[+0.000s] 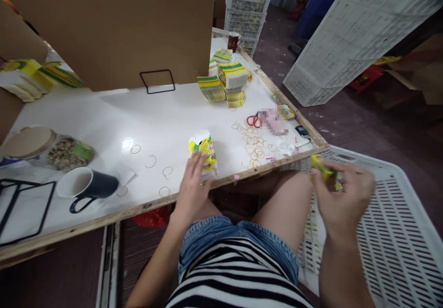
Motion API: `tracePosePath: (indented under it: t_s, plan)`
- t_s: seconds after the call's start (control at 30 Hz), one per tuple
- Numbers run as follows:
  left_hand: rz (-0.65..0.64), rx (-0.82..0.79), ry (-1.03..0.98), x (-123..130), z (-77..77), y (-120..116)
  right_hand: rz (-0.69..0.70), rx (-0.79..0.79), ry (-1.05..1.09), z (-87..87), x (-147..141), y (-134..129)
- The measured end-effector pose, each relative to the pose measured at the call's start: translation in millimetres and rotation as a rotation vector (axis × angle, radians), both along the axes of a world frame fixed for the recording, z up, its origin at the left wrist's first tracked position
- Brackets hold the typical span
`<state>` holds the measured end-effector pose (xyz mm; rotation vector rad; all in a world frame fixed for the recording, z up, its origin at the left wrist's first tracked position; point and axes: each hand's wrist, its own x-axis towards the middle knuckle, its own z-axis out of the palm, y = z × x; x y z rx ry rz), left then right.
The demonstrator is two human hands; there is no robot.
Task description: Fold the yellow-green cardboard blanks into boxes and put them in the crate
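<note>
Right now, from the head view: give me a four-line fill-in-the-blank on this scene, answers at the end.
1. Of the left hand and the right hand, only the ____ one touches the yellow-and-green box.
2. The scissors on the table have ____ handles.
3. The dark mug is ____ inside.
4. In the picture, the perforated basket is to the ____ of that box.

Missing words: left; red; white; right.
</note>
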<state>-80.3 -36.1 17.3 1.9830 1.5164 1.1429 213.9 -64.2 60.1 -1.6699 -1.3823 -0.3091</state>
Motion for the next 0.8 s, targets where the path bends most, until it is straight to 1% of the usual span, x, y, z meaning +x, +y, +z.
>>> tracePosePath:
  t_s: [0.03, 0.07, 0.13, 0.17, 0.23, 0.27, 0.3, 0.37, 0.43, 0.5, 0.57, 0.67, 0.73, 0.8]
  plan:
    - [0.015, 0.013, 0.093, -9, -1.9, 7, -0.046, -0.001, -0.041, 1.4, 10, -1]
    - [0.013, 0.019, 0.161, -17, -3.9, 13, -0.045, -0.029, -0.039, 0.6, 15, -1]
    - [0.000, -0.003, 0.239, -28, -7.1, 20, 0.048, -0.123, 0.099, -7.0, 10, 0]
    - [-0.007, -0.021, 0.250, -31, -7.6, 22, 0.119, -0.184, 0.211, -12.7, 0, 2]
    - [-0.013, -0.053, 0.230, -34, -6.5, 23, 0.281, -0.313, 0.459, -25.4, -30, 9]
    - [-0.014, -0.063, 0.203, -33, -5.4, 23, 0.346, -0.358, 0.547, -31.7, -47, 15]
    - [-0.016, -0.067, 0.171, -32, -4.3, 22, 0.411, -0.402, 0.589, -37.5, -65, 23]
    - [-0.020, -0.066, 0.113, -28, -3.5, 20, 0.503, -0.476, 0.608, -48.1, -99, 40]
    - [-0.041, -0.056, 0.074, -24, -5.3, 18, 0.535, -0.469, 0.578, -56.6, -127, 58]
    - [-0.060, -0.044, 0.038, -20, -8.6, 15, 0.571, -0.450, 0.516, -62.3, -148, 72]
    - [-0.059, -0.044, -0.010, -18, -11.3, 11, 0.576, -0.401, 0.470, -63.8, -160, 79]
    - [-0.009, -0.058, -0.139, -16, -9.9, 6, 0.545, -0.322, 0.487, -58.2, -163, 75]
    - [0.066, -0.057, -0.304, -15, -5.1, 3, 0.569, -0.340, 0.601, -51.8, -158, 65]
    - [0.109, -0.095, -0.538, -14, 1.2, 1, 0.641, -0.383, 0.795, -45.7, -151, 55]
